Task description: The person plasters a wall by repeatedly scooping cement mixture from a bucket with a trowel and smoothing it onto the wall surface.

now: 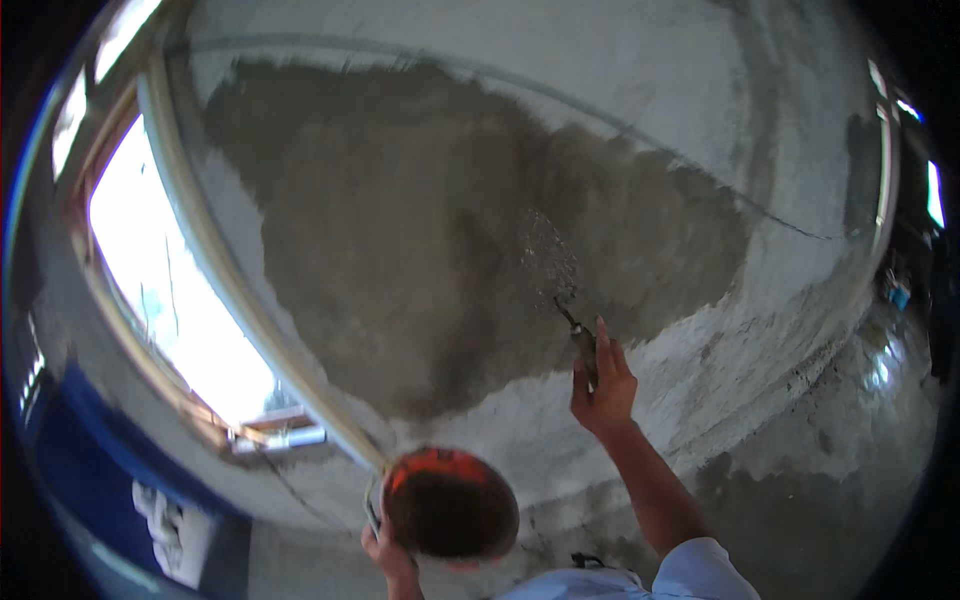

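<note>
My right hand (606, 388) is closed round the dark handle of a pointed trowel (550, 262). Its wet-looking metal blade points up in front of a dark, damp plaster patch (380, 220) on the wall; whether it touches the surface I cannot tell. Low in the view, my left hand (390, 555) grips a round orange-red bucket (450, 505) by a pale handle at its left side. Dark brown material lines or fills the bucket, and orange shows along its upper rim.
Left of the patch is a bright window opening (175, 270) with a pale upright strip (225, 270) along its edge. A thin dark line (620, 125) crosses the lighter wall (640, 50). A blue surface (90, 450) lies at lower left; the rough grey floor (800, 520) spreads at lower right.
</note>
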Motion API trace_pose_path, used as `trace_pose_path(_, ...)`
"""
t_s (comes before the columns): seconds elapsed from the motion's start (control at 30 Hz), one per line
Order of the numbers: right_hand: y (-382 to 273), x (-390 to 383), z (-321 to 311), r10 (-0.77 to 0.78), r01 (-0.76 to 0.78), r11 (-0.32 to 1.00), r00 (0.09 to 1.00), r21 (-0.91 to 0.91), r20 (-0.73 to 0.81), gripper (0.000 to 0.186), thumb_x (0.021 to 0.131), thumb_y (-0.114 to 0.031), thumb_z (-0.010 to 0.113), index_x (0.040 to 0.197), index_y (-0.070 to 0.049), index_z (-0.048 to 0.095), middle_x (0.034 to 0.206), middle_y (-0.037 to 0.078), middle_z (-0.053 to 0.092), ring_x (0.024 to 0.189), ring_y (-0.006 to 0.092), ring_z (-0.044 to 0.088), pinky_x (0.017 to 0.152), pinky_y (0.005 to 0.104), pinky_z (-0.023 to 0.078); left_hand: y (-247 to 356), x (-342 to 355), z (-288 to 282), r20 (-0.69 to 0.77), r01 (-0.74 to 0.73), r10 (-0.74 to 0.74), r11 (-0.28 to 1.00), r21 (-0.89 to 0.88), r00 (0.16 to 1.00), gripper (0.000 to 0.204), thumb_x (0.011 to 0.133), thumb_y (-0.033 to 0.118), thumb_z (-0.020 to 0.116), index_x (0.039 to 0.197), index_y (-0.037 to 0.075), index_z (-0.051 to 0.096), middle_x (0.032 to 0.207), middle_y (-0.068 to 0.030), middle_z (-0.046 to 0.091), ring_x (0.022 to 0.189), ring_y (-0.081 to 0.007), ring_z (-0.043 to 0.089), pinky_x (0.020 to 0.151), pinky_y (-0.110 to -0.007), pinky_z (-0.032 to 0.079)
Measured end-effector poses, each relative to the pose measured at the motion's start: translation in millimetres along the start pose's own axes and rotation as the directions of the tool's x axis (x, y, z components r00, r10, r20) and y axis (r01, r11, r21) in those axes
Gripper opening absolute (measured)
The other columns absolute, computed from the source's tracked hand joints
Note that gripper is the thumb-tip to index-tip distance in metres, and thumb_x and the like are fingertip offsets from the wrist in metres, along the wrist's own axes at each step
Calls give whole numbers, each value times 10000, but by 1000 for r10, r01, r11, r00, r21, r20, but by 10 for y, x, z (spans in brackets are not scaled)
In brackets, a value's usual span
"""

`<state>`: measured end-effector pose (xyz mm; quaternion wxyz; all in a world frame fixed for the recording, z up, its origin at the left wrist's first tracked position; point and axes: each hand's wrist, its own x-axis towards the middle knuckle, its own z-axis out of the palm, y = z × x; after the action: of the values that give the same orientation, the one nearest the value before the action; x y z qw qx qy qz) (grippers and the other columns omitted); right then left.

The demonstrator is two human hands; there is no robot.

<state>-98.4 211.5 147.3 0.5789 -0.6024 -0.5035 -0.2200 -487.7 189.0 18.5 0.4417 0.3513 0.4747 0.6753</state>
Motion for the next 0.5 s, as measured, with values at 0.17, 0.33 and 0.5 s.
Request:
trace_pose_path(0.17,194,-846,-358,-67,-8,994,752,111,656,607,831,-129,774,1380,-16,542,1080,192,713,880,410,713,766,467,582,191,278,31,123,5,11,992,-124,992,175,995,158,617,1053,8,687,889,-11,668,742,-94,590,673,-234,464)
trace_pose_path(0.33,125,-1648,-348,108,-121,992,791,-19,602,372,838,-173,766,1172,-73,637,982,144,723,853,352,732,703,435,598,442,321,397,147,62,-28,970,-233,989,214,1017,133,586,1108,-45,661,993,-81,715,832,-139,686,740,-284,559)
trace_pose_path(0.5,151,-2187,-315,55,-46,998,831,-31,554,376,810,-159,769,1161,-109,644,881,85,674,780,299,707,659,411,594,390,305,440,132,124,-91,955,-270,987,232,1027,123,560,1142,-61,642,1005,-107,720,849,-178,710,752,-317,587)
